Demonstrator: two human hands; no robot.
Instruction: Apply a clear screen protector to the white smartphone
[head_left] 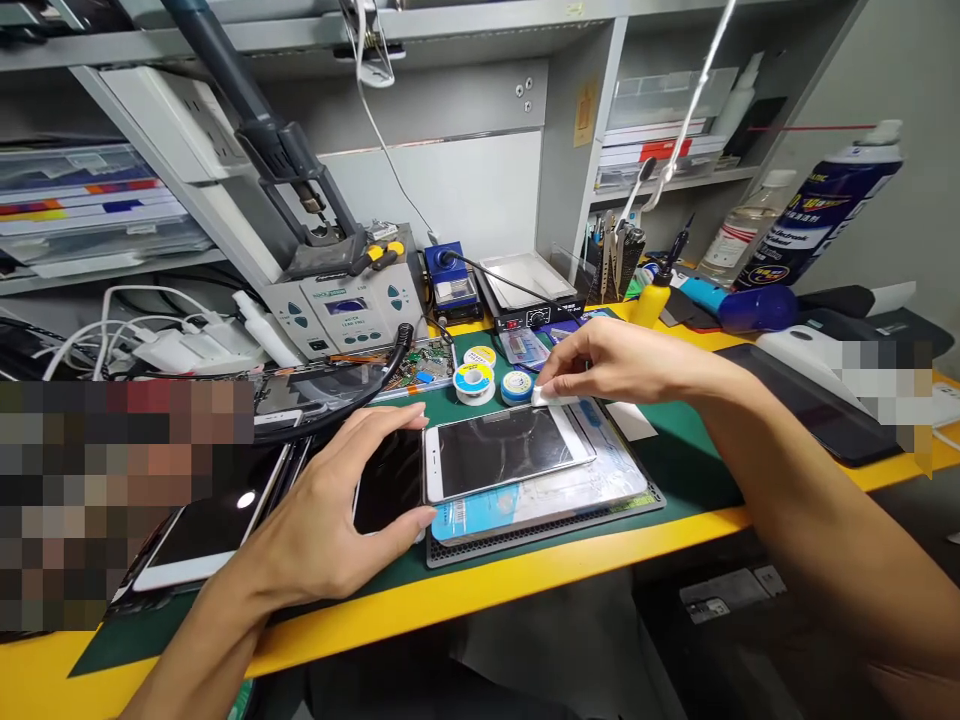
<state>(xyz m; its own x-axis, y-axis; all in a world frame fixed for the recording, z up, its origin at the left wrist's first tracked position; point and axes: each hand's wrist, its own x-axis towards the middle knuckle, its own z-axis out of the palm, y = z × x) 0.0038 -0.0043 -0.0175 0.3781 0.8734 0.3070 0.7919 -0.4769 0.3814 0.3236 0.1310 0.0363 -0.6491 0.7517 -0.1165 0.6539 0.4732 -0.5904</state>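
A white-framed phone (504,452) with a cracked dark screen lies on a blue-and-white pad (592,490) on the green mat. My left hand (341,515) rests over a dark phone (390,480) just left of it, fingers curved around its edges, thumb touching the white phone's left end. My right hand (607,365) reaches in from the right and pinches a small white piece (553,398) at the white phone's far right corner.
Solder spools (474,382) sit behind the phone, then a rework station (346,310), a small hot plate (529,290) and a tool holder (616,262). Several phones (210,525) lie at left. A spray can (821,205) and bottles stand at right. The yellow table edge (525,575) runs near me.
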